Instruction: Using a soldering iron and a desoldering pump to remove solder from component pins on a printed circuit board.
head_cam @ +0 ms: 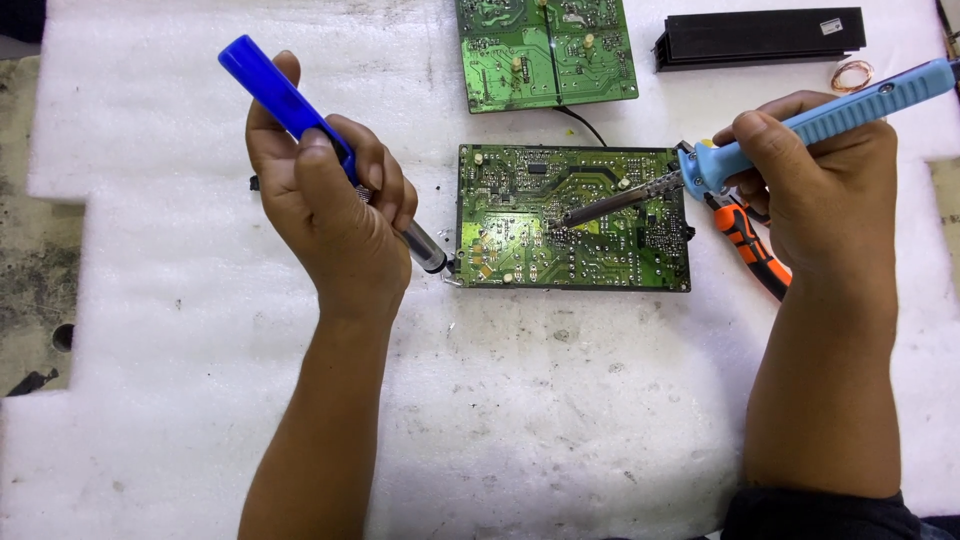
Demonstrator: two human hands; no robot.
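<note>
Green board: circuit board (573, 217) lies flat mid-table on white foam sheet (520, 420), solder side up, glossy, dotted with silver joints.
Right hand: right hand (815, 190) grip closed around light-blue plastic handle of soldering iron (700, 175); metal tip touching a joint near board centre.
Left hand: left hand (325, 205) grip wrapped tight on blue desoldering pump (330, 150), dark nozzle just beside board's left edge, not on the joint.
Doing it well: judgement — keep tip steady on one joint, bring nozzle close before triggering, don't drag across traces.
Nearby: second green board (545, 50) far; black ribbed heatsink (760, 38) far right; orange-black pliers (750, 245) under right hand.
Foam: soft, pitted, grubby with flecks.
</note>
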